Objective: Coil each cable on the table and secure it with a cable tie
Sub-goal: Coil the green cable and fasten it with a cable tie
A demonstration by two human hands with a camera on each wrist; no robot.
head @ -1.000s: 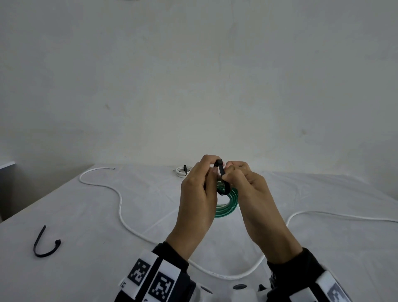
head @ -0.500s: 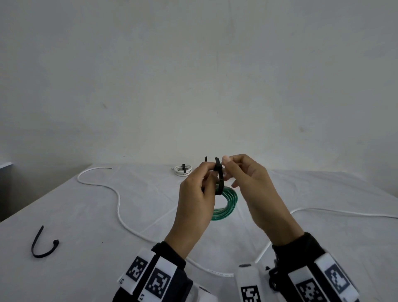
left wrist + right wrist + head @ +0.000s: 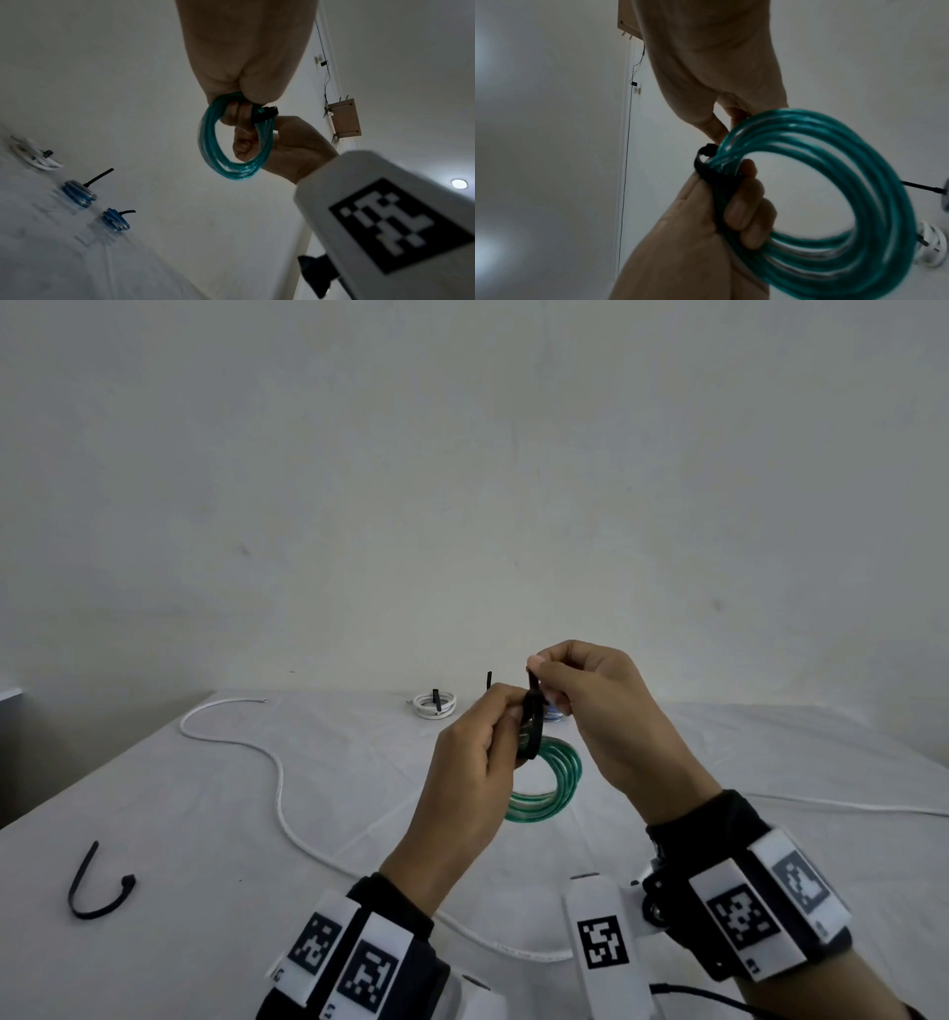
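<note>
A green cable coil (image 3: pixel 560 783) hangs in the air above the table, with a black cable tie (image 3: pixel 534 729) looped round its strands. My left hand (image 3: pixel 513 713) grips the coil at the tie, fingers curled through the ring (image 3: pixel 744 203). My right hand (image 3: pixel 539 677) is just above it and pinches the tie's tail between thumb and fingers. The left wrist view shows the tie's head (image 3: pixel 267 114) at the top of the coil (image 3: pixel 210 142). In the right wrist view the tie (image 3: pixel 713 178) sits loosely against the strands (image 3: pixel 859 182).
A long loose white cable (image 3: pixel 280 778) snakes across the white table (image 3: pixel 154 814) under my arms. A spare black tie (image 3: pixel 97 891) lies front left. At the back lie a tied white coil (image 3: pixel 435 706) and two tied blue coils (image 3: pixel 79 192) (image 3: pixel 115 220).
My right hand has risen and moved apart from the left, drawing the tie's tail upward. The left hand keeps hold of the green coil, raised slightly.
</note>
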